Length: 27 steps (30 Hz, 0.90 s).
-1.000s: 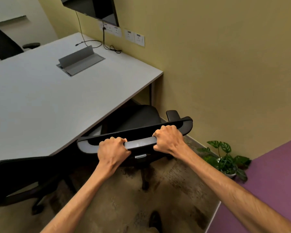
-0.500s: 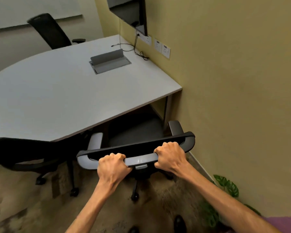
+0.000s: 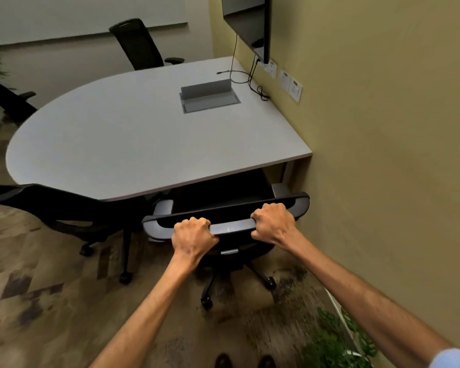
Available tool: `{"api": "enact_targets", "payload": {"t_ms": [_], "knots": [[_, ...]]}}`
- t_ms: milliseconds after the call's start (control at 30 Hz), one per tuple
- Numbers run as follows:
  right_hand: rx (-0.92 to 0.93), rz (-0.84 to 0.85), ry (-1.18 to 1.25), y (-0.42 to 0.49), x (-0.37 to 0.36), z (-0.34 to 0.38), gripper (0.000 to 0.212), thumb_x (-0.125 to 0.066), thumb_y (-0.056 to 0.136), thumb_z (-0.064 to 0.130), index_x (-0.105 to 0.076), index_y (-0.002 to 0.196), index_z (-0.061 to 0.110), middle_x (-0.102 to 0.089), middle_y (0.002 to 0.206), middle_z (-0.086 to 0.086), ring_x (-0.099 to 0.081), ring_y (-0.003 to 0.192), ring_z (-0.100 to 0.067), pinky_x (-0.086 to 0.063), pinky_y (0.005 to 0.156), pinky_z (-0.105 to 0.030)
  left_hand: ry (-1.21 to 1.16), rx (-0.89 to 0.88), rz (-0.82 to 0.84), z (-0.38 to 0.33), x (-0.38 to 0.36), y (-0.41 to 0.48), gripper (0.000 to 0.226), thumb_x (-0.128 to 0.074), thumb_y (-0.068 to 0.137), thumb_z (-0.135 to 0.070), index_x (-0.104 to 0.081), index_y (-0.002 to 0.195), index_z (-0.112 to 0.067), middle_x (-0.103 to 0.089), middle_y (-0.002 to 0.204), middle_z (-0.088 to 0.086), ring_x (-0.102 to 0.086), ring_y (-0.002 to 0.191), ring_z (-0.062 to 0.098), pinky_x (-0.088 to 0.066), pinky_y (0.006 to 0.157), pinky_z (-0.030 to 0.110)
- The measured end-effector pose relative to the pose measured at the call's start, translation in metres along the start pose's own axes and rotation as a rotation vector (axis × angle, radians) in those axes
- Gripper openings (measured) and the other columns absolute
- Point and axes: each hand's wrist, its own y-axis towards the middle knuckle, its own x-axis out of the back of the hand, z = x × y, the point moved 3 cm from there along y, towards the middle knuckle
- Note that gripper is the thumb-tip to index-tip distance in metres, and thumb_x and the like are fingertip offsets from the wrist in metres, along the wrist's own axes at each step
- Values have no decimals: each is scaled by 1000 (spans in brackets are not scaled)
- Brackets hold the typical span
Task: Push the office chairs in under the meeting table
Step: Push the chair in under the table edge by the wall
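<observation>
- Two shoe tips (image 3: 243,361) are seen at the bottom edge of the view, on the patterned carpet (image 3: 51,301), with a leafy potted plant (image 3: 335,343) just beside them against the yellow wall (image 3: 383,155).
- Both bare forearms are stretched forward from there to the nearest office chair (image 3: 226,227).
- The left hand (image 3: 193,239) is clenched over the top rail of the chair's backrest, left of the middle; its grip is wrapped fully around the rail.
- The right hand (image 3: 274,224) is clenched on the same rail nearer the right end, so the rail is held by both grips.
- The chair's seat is partly under the near edge of the tabletop (image 3: 144,139), close to the near right corner and the wall; its backrest and wheeled base are outside that edge.
- A second black chair (image 3: 72,208) is placed to the left along the same near edge, its backrest well out from the tabletop.
- A grey cable box (image 3: 209,98) with its lid raised is set into the tabletop toward the far right side.
- Black cables (image 3: 250,81) are run from the wall sockets (image 3: 290,82) over the far right corner, below a wall-mounted screen (image 3: 250,22).
- A third chair (image 3: 141,43) is seen at the far edge, and part of a fourth (image 3: 8,99) at the left.
</observation>
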Motion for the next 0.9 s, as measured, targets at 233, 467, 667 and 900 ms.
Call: {"api": "enact_targets", "payload": {"t_ms": [233, 467, 667, 900], "knots": [[-17, 8, -4, 28, -6, -39, 21, -55, 59, 29, -64, 63, 11, -59, 55, -7, -56, 52, -29, -33, 50, -27, -55, -40, 55, -28, -6, 36, 12, -56, 66, -26, -59, 61, -15, -50, 55, 3, -62, 60, 30, -33, 54, 27], [19, 19, -5, 72, -1, -60, 15, -56, 61, 26, -49, 56, 14, -37, 45, 0, -46, 48, -26, -37, 50, -28, -56, -58, 32, -27, -7, 82, 13, -54, 67, -21, -48, 56, -16, -30, 46, -3, -47, 51, 25, -29, 53, 27], [6, 31, 1, 109, -6, -76, 14, -56, 62, 26, -54, 59, 13, -36, 49, 1, -48, 53, -28, -38, 53, -30, -55, -52, 26, -26, -17, 122, 11, -53, 71, -21, -60, 67, -13, -49, 58, 4, -59, 64, 32, -31, 58, 29], [-8, 14, 16, 171, -6, -93, 16, -57, 61, 26, -63, 63, 11, -43, 51, -2, -50, 52, -28, -37, 53, -29, -40, -18, 8, -19, -27, 181, 13, -53, 72, -22, -62, 70, -13, -47, 60, 3, -58, 65, 32, -32, 60, 30]]}}
